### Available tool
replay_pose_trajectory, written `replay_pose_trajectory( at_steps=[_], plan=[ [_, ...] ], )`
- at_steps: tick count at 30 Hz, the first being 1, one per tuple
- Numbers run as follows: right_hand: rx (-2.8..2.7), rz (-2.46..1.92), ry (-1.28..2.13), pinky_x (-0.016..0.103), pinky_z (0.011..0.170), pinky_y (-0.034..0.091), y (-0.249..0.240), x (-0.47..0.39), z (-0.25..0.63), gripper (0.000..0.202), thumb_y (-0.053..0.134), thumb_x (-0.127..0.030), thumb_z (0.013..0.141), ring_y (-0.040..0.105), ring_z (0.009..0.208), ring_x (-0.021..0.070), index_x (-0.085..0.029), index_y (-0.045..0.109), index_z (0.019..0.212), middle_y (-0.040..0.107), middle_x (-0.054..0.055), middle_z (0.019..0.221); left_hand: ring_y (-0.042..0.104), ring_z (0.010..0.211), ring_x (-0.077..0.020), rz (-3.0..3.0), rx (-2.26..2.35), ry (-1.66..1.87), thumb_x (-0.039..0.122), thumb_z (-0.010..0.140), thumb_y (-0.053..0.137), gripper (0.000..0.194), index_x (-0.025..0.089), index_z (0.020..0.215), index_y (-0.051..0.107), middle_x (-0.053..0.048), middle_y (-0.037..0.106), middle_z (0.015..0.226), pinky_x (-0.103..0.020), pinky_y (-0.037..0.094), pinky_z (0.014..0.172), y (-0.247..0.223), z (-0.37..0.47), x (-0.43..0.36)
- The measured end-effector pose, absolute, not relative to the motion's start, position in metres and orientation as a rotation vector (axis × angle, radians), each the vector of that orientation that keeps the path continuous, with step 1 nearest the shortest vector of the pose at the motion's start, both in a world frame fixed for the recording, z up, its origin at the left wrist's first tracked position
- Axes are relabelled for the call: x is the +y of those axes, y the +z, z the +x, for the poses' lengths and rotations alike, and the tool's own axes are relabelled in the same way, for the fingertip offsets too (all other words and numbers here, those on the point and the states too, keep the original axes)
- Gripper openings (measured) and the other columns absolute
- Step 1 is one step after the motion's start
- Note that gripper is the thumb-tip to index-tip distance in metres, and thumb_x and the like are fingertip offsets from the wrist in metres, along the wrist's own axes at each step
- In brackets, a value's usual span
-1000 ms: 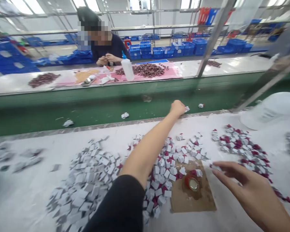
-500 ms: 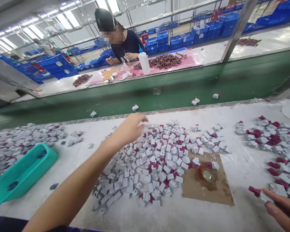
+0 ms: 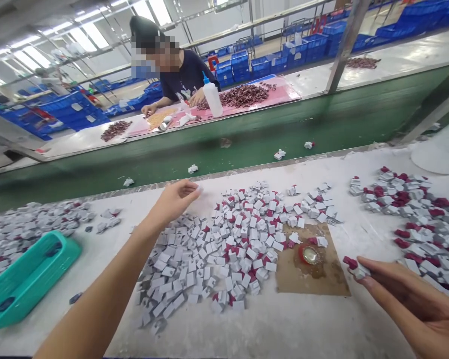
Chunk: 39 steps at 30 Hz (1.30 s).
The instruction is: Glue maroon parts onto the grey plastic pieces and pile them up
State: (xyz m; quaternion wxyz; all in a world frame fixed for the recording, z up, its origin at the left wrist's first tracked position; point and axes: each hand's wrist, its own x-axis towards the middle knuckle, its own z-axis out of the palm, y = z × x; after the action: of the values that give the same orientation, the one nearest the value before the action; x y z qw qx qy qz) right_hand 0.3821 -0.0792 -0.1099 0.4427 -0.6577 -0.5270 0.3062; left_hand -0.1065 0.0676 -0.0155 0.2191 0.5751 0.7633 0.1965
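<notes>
My left hand [image 3: 177, 198] is over the far left edge of a large heap of white and dark-red pieces [image 3: 224, 244], its fingers curled together; what they hold, if anything, is too small to name. At the right, my right hand [image 3: 404, 299] pinches a white piece with a dark-red end [image 3: 356, 268] between thumb and fingertips. Just left of that piece lies a brown cardboard sheet [image 3: 295, 279]. On the sheet stands a small round red-rimmed container [image 3: 310, 255] in a wet patch.
A teal tray [image 3: 33, 284] lies at the left beside another heap [image 3: 30, 224]. More pieces [image 3: 426, 224] are at the right. Beyond the green belt [image 3: 243, 149], with a few pieces on it, a person [image 3: 187, 75] works near a white bottle [image 3: 212, 98].
My left hand has moved left, away from the heap's middle. My right hand has come further into view, carrying its piece left toward the cardboard. The camera view has shifted slightly.
</notes>
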Motion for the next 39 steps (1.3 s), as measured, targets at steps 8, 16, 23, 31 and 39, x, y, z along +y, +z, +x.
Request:
replay_pose_trajectory(
  at_steps=[8,16,23,31,39],
  plan=[
    [-1.291,-1.466,0.881,0.015,0.081,0.072,-0.07,-0.073,0.338,0.015,0.09,-0.04,0.098,0.091,0.092,0.0192,-0.038,0.094,0.112,0.093,0.0,0.109,0.074,0.081,-0.0201,0.916,1.319,0.907,0.056,0.087,0.099,0.044,0.027,0.117,0.085,-0.007,0.081,0.096,-0.031,0.064,0.076,-0.007,-0.006,-0.005],
    [-1.426,-1.41,0.83,0.025,0.083,0.074,-0.059,-0.07,0.329,0.018,0.082,-0.025,0.106,0.087,0.101,0.0205,-0.034,0.092,0.117,0.089,0.002,0.111,0.071,0.065,-0.0153,1.426,1.311,0.655,0.046,0.115,0.068,0.022,0.033,0.118,0.086,0.0,0.075,0.077,-0.024,0.058,0.064,-0.033,0.052,-0.068],
    [-1.587,-1.394,0.742,0.03,0.09,0.072,-0.063,-0.065,0.322,0.021,0.076,-0.016,0.108,0.086,0.102,0.02,-0.027,0.089,0.121,0.088,0.003,0.112,0.076,0.076,-0.0168,1.685,1.244,0.54,0.019,0.109,0.064,0.029,0.029,0.132,0.079,0.0,0.079,0.093,-0.026,0.063,0.076,-0.07,0.088,-0.108],
    [-1.617,-1.386,0.74,0.033,0.086,0.071,-0.057,-0.062,0.319,0.024,0.073,-0.015,0.109,0.086,0.101,0.023,-0.027,0.09,0.119,0.088,0.006,0.11,0.081,0.095,-0.0228,1.653,1.158,0.68,0.024,0.106,0.074,0.011,0.03,0.112,0.081,-0.006,0.082,0.112,-0.031,0.067,0.085,-0.07,0.089,-0.1],
    [-1.231,-1.249,1.114,0.033,0.091,0.073,-0.054,-0.065,0.32,0.019,0.083,-0.024,0.106,0.085,0.108,0.023,-0.033,0.093,0.12,0.088,0.004,0.113,0.085,0.09,-0.0206,1.022,1.179,0.928,0.032,0.092,0.096,0.012,0.031,0.101,0.089,-0.001,0.087,0.101,-0.028,0.072,0.083,-0.048,0.097,-0.061]
  ],
)
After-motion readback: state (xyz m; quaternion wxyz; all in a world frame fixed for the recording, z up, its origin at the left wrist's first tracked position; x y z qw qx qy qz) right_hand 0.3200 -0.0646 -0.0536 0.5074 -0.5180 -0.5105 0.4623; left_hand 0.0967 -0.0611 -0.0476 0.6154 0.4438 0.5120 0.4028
